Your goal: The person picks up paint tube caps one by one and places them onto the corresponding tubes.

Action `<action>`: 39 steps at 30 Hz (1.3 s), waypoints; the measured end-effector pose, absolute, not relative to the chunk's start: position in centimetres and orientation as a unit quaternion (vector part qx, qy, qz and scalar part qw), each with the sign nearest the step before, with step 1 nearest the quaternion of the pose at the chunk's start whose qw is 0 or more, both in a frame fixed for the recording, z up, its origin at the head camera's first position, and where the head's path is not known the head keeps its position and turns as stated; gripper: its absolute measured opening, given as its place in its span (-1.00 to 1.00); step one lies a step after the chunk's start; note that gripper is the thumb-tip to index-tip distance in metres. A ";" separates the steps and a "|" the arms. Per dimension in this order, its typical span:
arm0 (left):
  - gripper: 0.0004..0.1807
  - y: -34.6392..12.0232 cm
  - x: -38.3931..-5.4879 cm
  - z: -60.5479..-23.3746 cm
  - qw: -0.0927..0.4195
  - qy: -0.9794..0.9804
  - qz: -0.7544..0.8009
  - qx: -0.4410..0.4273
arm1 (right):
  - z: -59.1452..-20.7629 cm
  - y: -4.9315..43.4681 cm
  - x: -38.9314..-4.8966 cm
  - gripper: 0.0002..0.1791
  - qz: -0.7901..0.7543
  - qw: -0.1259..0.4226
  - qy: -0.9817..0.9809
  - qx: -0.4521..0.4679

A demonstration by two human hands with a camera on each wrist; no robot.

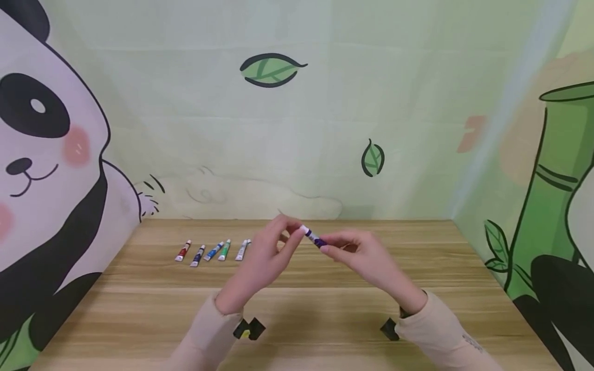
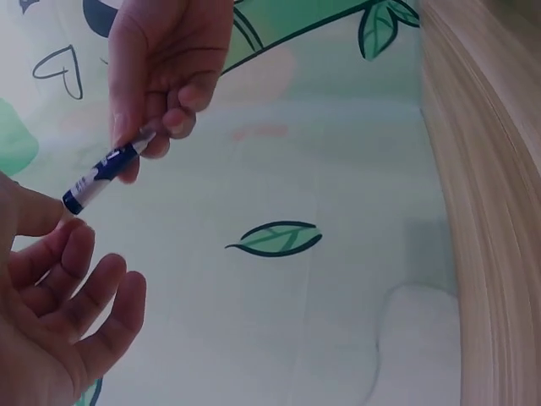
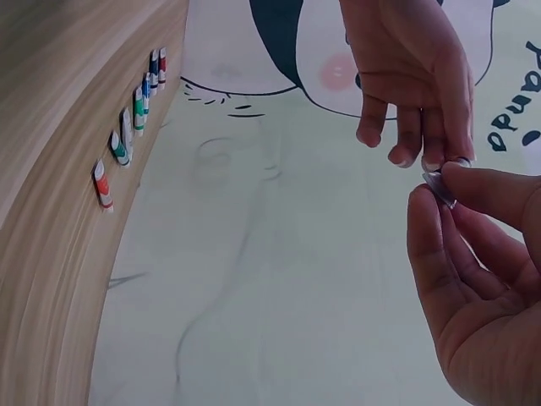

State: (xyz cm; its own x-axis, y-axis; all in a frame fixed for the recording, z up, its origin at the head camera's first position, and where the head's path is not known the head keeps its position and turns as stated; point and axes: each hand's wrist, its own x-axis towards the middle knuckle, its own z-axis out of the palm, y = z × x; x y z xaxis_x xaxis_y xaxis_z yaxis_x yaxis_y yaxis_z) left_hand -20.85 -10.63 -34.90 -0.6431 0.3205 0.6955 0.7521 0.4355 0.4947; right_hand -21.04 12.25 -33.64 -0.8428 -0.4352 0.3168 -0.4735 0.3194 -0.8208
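Held above the table in the head view is a small paint tube (image 1: 315, 238) with a dark purple-blue label and a white cap. My left hand (image 1: 266, 252) pinches its cap end between thumb and fingertips. At the other end, my right hand (image 1: 368, 257) grips the flat tail of the tube. The left wrist view shows the tube (image 2: 100, 178) slanting between both hands, its cap hidden by the left fingers. From the right wrist, only the silvery flat tail (image 3: 439, 188) shows between thumb and finger.
Several paint tubes lie in a row on the wooden table (image 1: 348, 330), left of the hands: a red one (image 1: 183, 251), a dark blue one (image 1: 197, 256), a blue one (image 1: 213, 251), a green one (image 1: 225, 250) and a whitish one (image 1: 242, 250). A panda-print backdrop (image 1: 325, 113) stands behind.
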 end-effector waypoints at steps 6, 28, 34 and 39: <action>-0.79 -9.8 -21.0 -35.9 0.255 -0.801 -0.471 -0.267 | -34.5 11.6 -21.4 -0.74 0.552 0.000 -0.791 0.263; -0.71 -9.1 -21.9 -37.6 0.164 -0.800 -0.545 -0.190 | -36.4 10.7 -22.5 -0.71 0.578 0.025 -0.769 0.272; -0.68 -9.0 -22.2 -37.8 0.142 -0.798 -0.555 -0.184 | -36.8 11.0 -22.5 -0.73 0.560 0.044 -0.784 0.266; -0.73 -8.7 -22.2 -37.9 0.136 -0.797 -0.558 -0.188 | -36.9 11.1 -22.5 -0.74 0.563 0.042 -0.785 0.253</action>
State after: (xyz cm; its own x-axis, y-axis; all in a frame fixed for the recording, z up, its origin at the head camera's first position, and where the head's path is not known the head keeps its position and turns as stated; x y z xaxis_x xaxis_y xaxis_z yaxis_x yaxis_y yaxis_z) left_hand -22.22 -8.74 -37.91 -0.8926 0.1473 0.4261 0.4508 0.3070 0.8382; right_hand -22.49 11.06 -36.86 -0.8689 -0.3488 0.3513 -0.4445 0.2375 -0.8637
